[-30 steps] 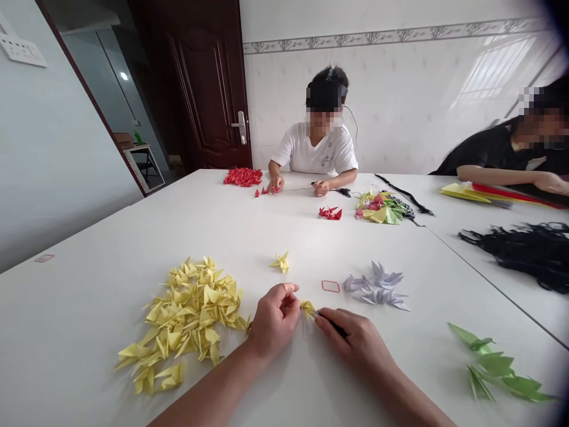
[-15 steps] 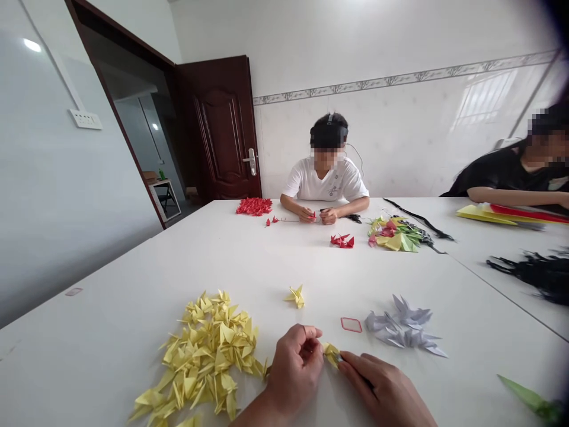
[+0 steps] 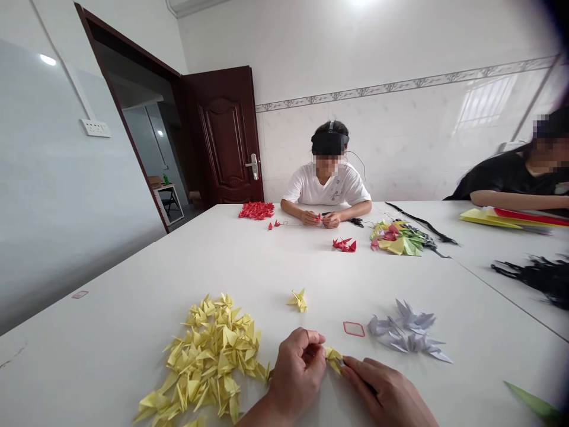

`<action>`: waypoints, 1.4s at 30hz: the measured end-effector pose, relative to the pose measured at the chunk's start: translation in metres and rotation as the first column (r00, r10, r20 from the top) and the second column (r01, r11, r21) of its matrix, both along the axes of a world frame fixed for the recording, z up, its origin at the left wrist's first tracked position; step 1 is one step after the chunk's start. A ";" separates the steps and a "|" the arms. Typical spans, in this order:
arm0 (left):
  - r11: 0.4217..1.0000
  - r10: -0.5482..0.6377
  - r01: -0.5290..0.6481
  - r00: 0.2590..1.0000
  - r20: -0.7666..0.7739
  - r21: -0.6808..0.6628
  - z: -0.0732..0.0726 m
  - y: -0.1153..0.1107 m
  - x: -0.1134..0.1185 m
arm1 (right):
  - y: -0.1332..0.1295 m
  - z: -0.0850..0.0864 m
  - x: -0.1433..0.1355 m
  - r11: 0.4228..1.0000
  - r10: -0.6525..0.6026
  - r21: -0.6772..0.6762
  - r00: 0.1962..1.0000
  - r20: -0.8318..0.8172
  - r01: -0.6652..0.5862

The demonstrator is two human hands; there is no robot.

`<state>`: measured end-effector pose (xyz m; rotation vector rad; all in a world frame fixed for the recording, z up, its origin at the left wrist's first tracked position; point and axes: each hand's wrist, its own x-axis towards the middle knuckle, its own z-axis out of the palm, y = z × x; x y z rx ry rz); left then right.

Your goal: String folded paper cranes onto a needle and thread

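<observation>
My left hand [image 3: 299, 369] is closed, with its fingertips pinching the left end of a folded yellow paper crane [image 3: 332, 357]. My right hand [image 3: 386, 385] meets that crane from the other side. Its thumb and fingers are pressed together around a slim tool [image 3: 342, 362] with a grey tip, mostly hidden by the fingers; its kind cannot be made out. The tip touches the crane's right end. A big heap of yellow paper cranes [image 3: 213, 356] lies left of my left hand, and a single yellow crane [image 3: 299, 300] rests beyond it.
White paper cranes [image 3: 411, 332] lie right of a red-outlined label [image 3: 354, 328] on the white table [image 3: 124, 332]. A green pointed piece [image 3: 533, 400] is at the right edge. Across sits a person [image 3: 326, 184] with red cranes [image 3: 256, 210]; another person [image 3: 511, 178] is at right, near black cords [image 3: 536, 279].
The view has tilted slightly, so everything sits a little lower and further right. Both hands keep the same hold on the yellow crane and the tool.
</observation>
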<state>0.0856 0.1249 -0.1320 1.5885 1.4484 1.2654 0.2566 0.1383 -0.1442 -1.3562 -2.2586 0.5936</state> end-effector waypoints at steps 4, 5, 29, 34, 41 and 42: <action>1.000 0.002 -0.002 1.000 0.006 0.002 0.002 -0.001 0.001 | -0.003 0.009 0.001 0.998 0.013 0.055 0.998 0.055 -0.016; 1.000 0.001 -0.001 1.000 0.008 0.001 0.003 0.000 0.001 | -0.003 0.012 0.001 0.999 0.014 0.045 0.998 0.064 -0.017; 0.999 0.026 -0.022 0.993 0.119 -0.034 0.003 0.002 -0.003 | -0.001 0.006 0.000 0.999 -0.006 0.046 0.992 -0.124 0.012; 0.979 0.188 -0.149 0.923 0.335 -0.138 0.004 0.008 -0.008 | -0.001 0.012 0.002 0.996 -0.084 -0.031 0.961 -0.263 0.078; 0.940 0.340 -0.267 0.721 0.604 -0.211 0.000 0.019 -0.015 | -0.002 0.019 0.004 0.996 -0.087 -0.057 0.964 -0.250 0.075; 0.935 0.352 -0.281 0.691 0.631 -0.215 -0.001 0.021 -0.016 | -0.002 0.018 0.004 0.996 -0.085 -0.047 0.962 -0.258 0.076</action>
